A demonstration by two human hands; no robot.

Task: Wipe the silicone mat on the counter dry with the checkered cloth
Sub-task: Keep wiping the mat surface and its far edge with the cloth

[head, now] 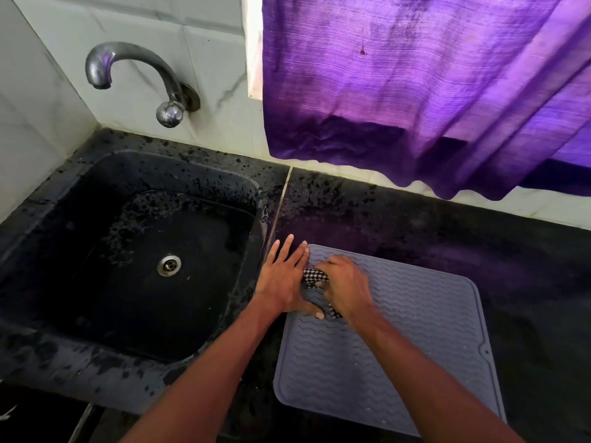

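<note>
Your dark speckled counter [415,225] runs along the tiled wall, and a purple curtain [415,91] hangs over its back edge on the right. The black sink [96,187] is set into the counter's left part, and a metal drain [168,265] shows in its bottom. The grey silicone mat [399,330] lies flat on the counter just right of the sink, reaching towards the front edge and turned slightly askew to it. A curved metal tap [137,59] comes out of the wall above the sink's back edge. Your left hand [281,276] lies flat with its fingers straight and spread, pressing down across the mat's left edge near its far left corner. Your right hand [345,286], a little blurred, is curled around the bunched checkered cloth [315,276] and presses it onto the far left part of the mat, right beside your left hand. Only small patches of the cloth show between the two hands and below your right palm.
</note>
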